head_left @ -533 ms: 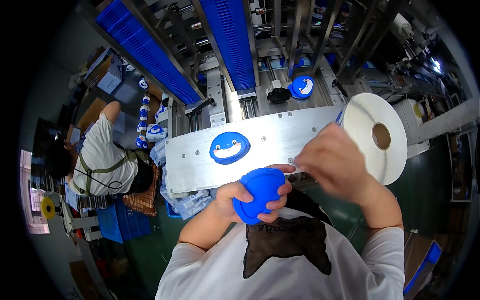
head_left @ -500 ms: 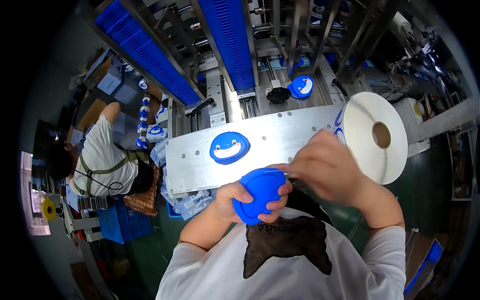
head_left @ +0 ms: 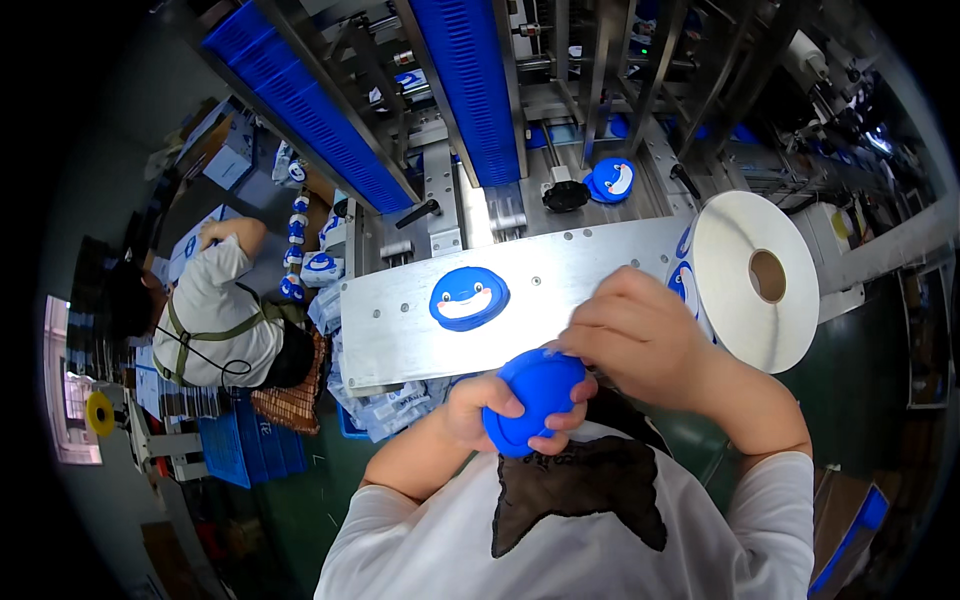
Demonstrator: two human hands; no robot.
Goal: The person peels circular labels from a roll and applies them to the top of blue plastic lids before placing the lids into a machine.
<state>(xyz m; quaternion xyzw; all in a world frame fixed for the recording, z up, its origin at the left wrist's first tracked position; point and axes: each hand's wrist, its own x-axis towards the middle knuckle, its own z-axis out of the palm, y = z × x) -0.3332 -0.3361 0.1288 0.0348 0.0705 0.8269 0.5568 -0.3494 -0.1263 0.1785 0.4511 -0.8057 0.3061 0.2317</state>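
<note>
In front of my chest, my left hand [head_left: 482,410] grips a blue oval plastic lid [head_left: 538,395], thumb on one side and fingers around the other. My right hand [head_left: 640,330] is at the lid's upper right edge, fingertips pinched together; what lies between them is too small to make out. Beyond the hands, a short pile of blue lids with a smiling cartoon face [head_left: 468,298] rests on the metal plate [head_left: 400,350]. To the right of my right hand stands a large roll of labels [head_left: 735,240], white on its side, with blue face labels on its outer surface.
Tall stacks of blue lids [head_left: 462,90] stand in metal guide rails beyond the plate. Another face lid [head_left: 610,180] lies by a black knob [head_left: 565,195]. At left, a co-worker [head_left: 215,315] works at a table, near a blue crate [head_left: 250,440] and plastic-wrapped packs [head_left: 395,410].
My right hand has come down and in against the lid's edge. The lid in my left hand has shifted slightly right. The co-worker's arm has reached forward over the table.
</note>
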